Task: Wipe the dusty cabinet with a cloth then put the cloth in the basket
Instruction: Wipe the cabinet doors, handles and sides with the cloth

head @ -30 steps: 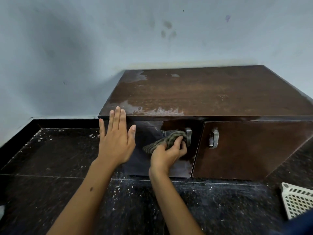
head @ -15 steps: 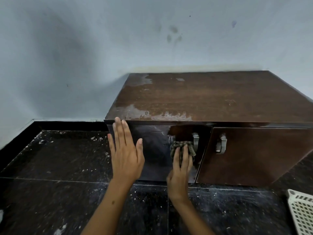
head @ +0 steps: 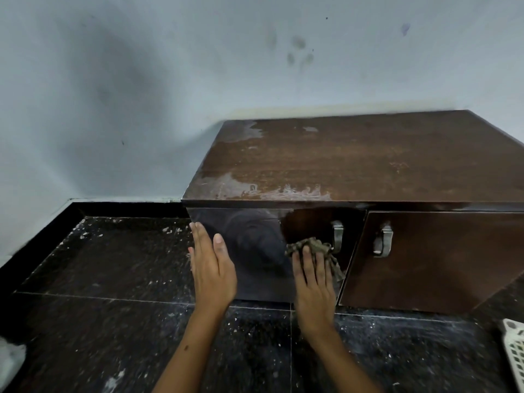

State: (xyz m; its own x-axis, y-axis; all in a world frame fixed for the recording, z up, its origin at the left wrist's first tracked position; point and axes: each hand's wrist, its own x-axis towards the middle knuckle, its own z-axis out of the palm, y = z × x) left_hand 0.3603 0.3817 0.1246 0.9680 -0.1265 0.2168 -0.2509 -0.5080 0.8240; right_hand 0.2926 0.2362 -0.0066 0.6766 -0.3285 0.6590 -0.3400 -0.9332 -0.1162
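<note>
We see the right hand (head: 313, 282) pressing the cloth (head: 317, 251) flat-fingered against the cabinet (head: 354, 163) door, just left of a handle (head: 337, 236). Left hand (head: 212, 268) flat, fingers together, on the door's left edge. Basket (head: 514, 353) well right of both hands, on the floor (head: 113, 321).

A dark brown cabinet (head: 354, 163) streaked with pale dust is seen; before it, an olive checked cloth (head: 314, 246), a white-speckled black floor (head: 113, 321), and a white latticed basket (head: 516, 353).
</note>
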